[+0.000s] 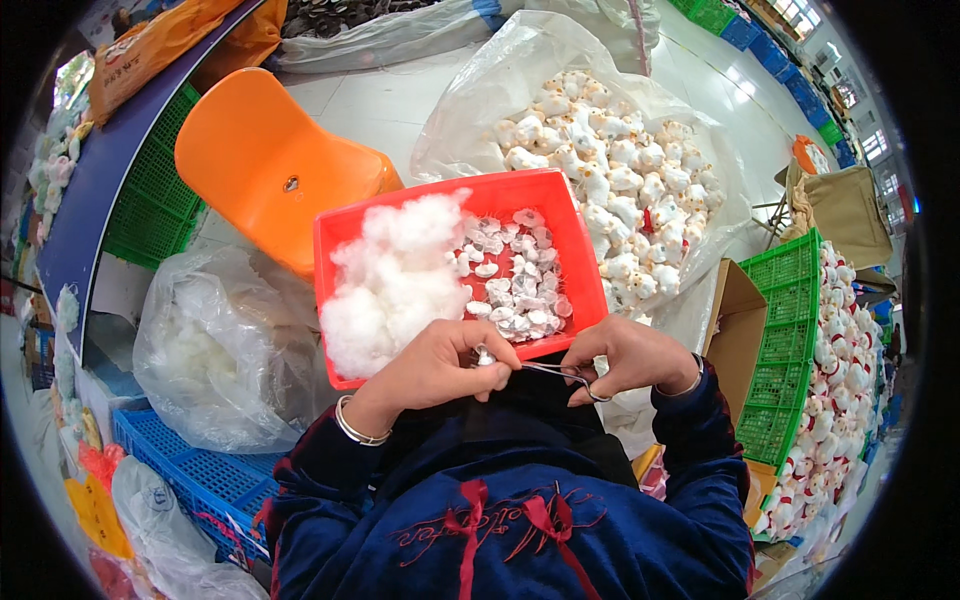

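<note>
Over my lap, at the near edge of a red tray (585,250), my two hands work close together. My left hand (430,370) pinches a small white fabric piece (484,356) between thumb and fingers. My right hand (625,360) is closed on a slim metal tool with scissor-like finger loops (592,390), its tips pointing at the piece. Whether they are scissors or forceps I cannot tell; the tips are hidden by my left fingers. In the tray, fluffy white stuffing (385,280) fills the left side, and several small white-grey pieces (525,290) lie on the right.
Beyond the tray stands a large clear bag (455,115) of white plush toys (630,180). An orange chair (270,160) is at the far left, above a plastic bag of stuffing (215,350) and a blue crate (215,480). At right are a cardboard box (735,325) and green crate (785,340).
</note>
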Demonstrator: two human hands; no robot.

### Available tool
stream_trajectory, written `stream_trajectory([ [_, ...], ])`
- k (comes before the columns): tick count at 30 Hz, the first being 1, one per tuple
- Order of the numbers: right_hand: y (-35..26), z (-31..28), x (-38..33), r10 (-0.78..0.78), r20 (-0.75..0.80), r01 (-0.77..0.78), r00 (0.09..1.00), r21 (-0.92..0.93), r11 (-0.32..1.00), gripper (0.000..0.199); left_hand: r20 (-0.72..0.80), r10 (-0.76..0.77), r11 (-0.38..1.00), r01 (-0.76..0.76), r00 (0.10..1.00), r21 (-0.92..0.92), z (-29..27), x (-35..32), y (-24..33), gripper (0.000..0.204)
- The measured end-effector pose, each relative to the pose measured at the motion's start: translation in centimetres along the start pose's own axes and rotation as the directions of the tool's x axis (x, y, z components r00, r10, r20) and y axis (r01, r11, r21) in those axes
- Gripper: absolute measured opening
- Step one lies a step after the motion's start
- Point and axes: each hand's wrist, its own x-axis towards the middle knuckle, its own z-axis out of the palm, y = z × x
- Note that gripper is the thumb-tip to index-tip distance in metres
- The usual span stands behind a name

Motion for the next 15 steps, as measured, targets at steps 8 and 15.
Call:
stream_trajectory([
  [8, -0.4, -0.3, -0.7, 0.050, -0.061, -0.050, 0.997, 0.004, 0.999, 0.022, -0.153, -0.005, 0.997, 0.016, 0.988, 0.069, -0.6, -0.3, 1.1, 0.010],
  [15, -0.6, -0.8, -0.5, -0.035, -0.177, 0.009, 0.984, -0.149, 0.989, 0.024, -0.089, -0.124, 0.991, 0.118, 0.988, -0.067, 0.1, 1.1, 2.5, 0.008],
])
